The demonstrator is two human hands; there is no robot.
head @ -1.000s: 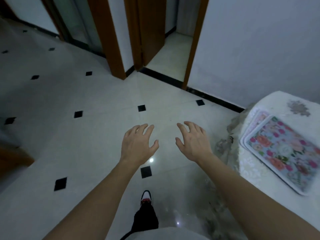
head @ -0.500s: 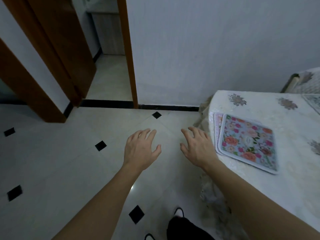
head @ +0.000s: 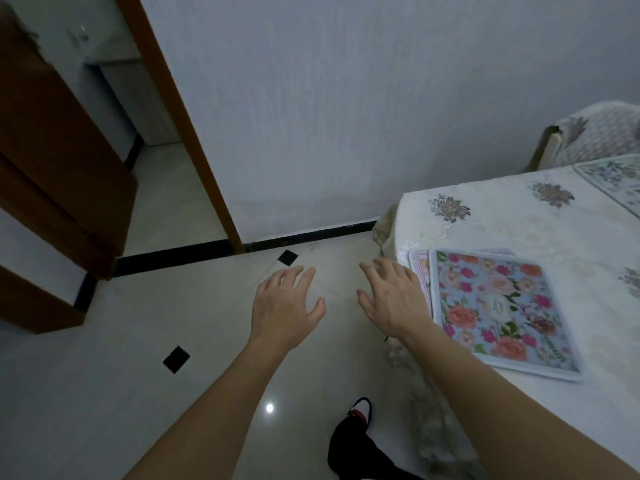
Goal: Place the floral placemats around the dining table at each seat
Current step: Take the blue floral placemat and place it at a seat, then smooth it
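Both of your hands are empty, fingers spread: the left hand hangs over the floor, the right hand just beside the table's near left corner. There the floral placemats lie stacked (another placemat at the far edge).

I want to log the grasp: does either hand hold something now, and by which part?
Nothing is held. The left hand and right hand are open and empty, beside the placemat stack on the table.

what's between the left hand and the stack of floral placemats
In the head view, only the open right hand lies between the left hand and the stack of floral placemats; otherwise bare floor.
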